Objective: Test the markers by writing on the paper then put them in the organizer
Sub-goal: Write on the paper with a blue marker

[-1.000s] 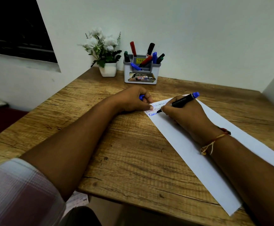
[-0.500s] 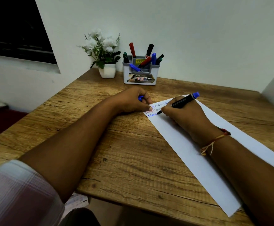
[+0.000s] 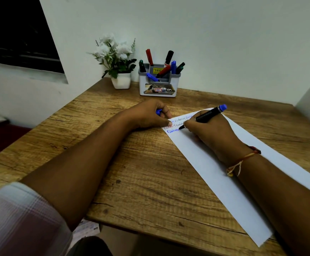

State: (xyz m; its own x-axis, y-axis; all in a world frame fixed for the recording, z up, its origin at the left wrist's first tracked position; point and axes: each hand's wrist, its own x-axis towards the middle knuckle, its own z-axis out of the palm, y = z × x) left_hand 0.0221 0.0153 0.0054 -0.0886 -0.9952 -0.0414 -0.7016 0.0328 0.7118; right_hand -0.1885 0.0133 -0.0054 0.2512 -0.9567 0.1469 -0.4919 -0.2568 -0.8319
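A long white sheet of paper (image 3: 230, 178) lies slanted on the wooden table (image 3: 141, 172), with lines of black, red and blue writing at its far end. My right hand (image 3: 207, 133) grips a black marker with a blue end (image 3: 210, 113), its tip touching the paper at the blue line. My left hand (image 3: 148, 115) holds a blue cap (image 3: 158, 111) in its curled fingers, and its thumb presses the paper's far corner. The white and grey organizer (image 3: 158, 87) stands at the back with several markers in it.
A white pot of white flowers (image 3: 120, 78) stands left of the organizer against the wall. A dark window (image 3: 17, 34) is at the upper left. The table's near edge runs below my forearms, with papers on the floor beneath.
The marker tip has shifted slightly along the blue line of writing. My left hand stays in place on the paper's corner.
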